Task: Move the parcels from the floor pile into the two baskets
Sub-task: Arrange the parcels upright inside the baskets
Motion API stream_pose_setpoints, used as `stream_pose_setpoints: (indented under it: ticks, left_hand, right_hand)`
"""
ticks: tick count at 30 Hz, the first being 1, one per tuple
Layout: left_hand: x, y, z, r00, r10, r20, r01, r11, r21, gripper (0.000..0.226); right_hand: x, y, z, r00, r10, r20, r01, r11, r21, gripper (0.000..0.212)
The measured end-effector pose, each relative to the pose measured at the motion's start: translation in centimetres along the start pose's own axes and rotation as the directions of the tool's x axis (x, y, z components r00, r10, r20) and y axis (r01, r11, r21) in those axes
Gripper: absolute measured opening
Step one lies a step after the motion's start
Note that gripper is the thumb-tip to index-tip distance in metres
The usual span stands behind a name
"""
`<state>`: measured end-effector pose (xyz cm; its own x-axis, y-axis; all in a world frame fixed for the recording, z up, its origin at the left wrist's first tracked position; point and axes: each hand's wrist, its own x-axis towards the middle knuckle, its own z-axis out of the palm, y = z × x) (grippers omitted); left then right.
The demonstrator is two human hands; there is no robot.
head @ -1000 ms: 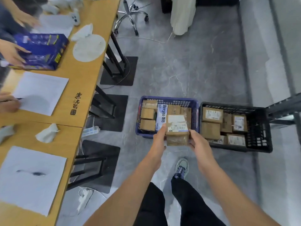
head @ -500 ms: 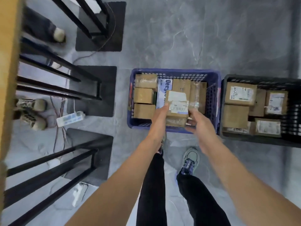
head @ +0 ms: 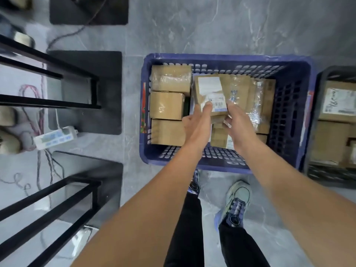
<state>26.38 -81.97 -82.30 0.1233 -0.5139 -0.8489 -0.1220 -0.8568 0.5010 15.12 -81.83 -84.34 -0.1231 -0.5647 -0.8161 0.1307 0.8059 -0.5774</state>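
Head: left hand (head: 194, 122), right hand (head: 238, 124) lowered parcel (head: 209, 89), seemingly into basket (head: 221, 57).

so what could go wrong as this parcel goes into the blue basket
The parcel, gripped by the left hand and right hand, hangs above other boxes in the crowded blue basket, so it may land tilted and slide. Either hand could get pinched against the film-wrapped box beside it.
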Motion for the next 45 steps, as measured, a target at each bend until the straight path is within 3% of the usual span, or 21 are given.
stream_pose_setpoints:
  ticks: [4, 9, 13, 17, 20, 28, 33, 36, 45]
  left_hand:
    - [2.2, -0.7, 0.1, 0.998, -0.053, -0.017, 0.051, 0.99, -0.131, 0.052]
    - [3.7, -2.0, 0.4, 0.999, -0.026, -0.046, 0.014, 0.969, -0.248, 0.047]
    - [3.9, -2.6, 0.8, 0.991, -0.116, -0.067, 0.078, 0.906, -0.416, 0.06]
    - [3.8, -2.2, 1.2, 0.98, -0.181, -0.088, 0.11, 0.847, -0.52, 0.036]
    - [3.6, -1.7, 1.4, 0.98, -0.187, -0.068, 0.119, 0.827, -0.55, 0.034]
    - [2.4, -1.4, 1.2, 0.983, -0.175, -0.062, 0.123, 0.861, -0.493, 0.03]
    - [-1.4, 0.0, 0.6, 0.989, -0.149, 0.027, 0.148, 0.912, -0.383, 0.017]
    - [-4.5, 1.6, -0.3, 0.996, -0.067, 0.056, 0.081, 0.951, -0.299, 0.034]
    - [-20.3, 10.5, -1.4, 0.988, 0.132, 0.077, -0.121, 0.983, -0.136, 0.06]
  right_hand:
    - [1.9, 1.7, 0.6, 0.999, 0.027, 0.02, -0.026, 0.999, -0.033, 0.032]
    - [2.7, 2.1, 1.5, 0.998, 0.052, 0.033, -0.05, 0.998, -0.04, 0.031]
    - [3.4, 2.3, 2.2, 0.996, 0.087, 0.031, -0.086, 0.996, -0.02, 0.031]
    - [4.0, 2.5, 2.4, 0.996, 0.092, 0.023, -0.092, 0.996, 0.0, 0.03]
    - [4.5, 2.4, 2.4, 0.994, 0.1, 0.032, -0.101, 0.994, 0.033, 0.032]
    - [3.4, 1.8, 2.2, 0.99, 0.123, 0.07, -0.127, 0.99, 0.056, 0.034]
    - [-0.3, 0.7, 0.6, 0.992, 0.097, 0.079, -0.1, 0.994, 0.038, 0.039]
    - [-3.8, -1.2, -1.0, 0.998, 0.044, 0.039, -0.047, 0.996, 0.071, 0.061]
    - [-19.5, -11.1, -7.5, 0.987, -0.159, -0.01, 0.159, 0.977, 0.145, 0.051]
